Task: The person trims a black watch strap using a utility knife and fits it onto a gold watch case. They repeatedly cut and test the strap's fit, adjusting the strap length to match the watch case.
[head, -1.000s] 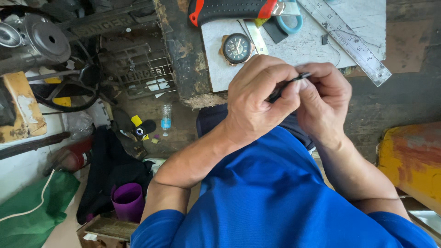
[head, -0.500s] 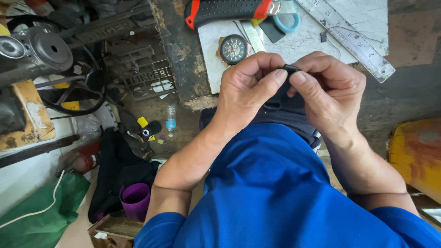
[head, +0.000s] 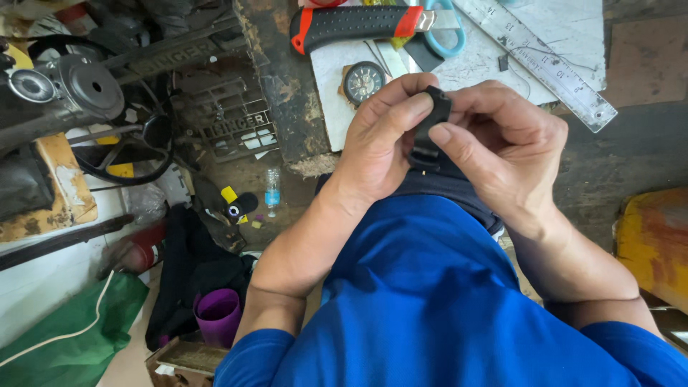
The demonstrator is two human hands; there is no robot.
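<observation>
— Over on the far left, below the desk [head: 287,93], I see floor clutter: a grey machine wheel [head: 89,86], a green bag [head: 64,330], a purple cup [head: 217,312] and a small clear bottle [head: 271,190]. None of it is near my hands.

— And the hands themselves?

— My left hand [head: 376,147] and right hand [head: 502,154] meet above my lap, just off the desk edge, in front of the blue shirt [head: 430,301]. Between them is a small black strap piece [head: 430,125], upright. Left fingers [head: 401,115] are closed on its upper part; the right thumb and forefinger pinch its side. Both grips are shut on it.

— What worries you?

— It is held in the air, not over the desk. If either pinch slackens while I work it, I judge it could drop into my lap or down into that floor clutter, where a dark bit would be hard to find.

— Anything to the right?

— Behind my hands a round watch face [head: 364,81] lies on the pale board [head: 573,29], with a black-and-red utility knife [head: 351,21], blue-handled scissors [head: 448,36] and a clear ruler [head: 537,57] beside it. A careless reach back could knock the watch face off the edge.
</observation>
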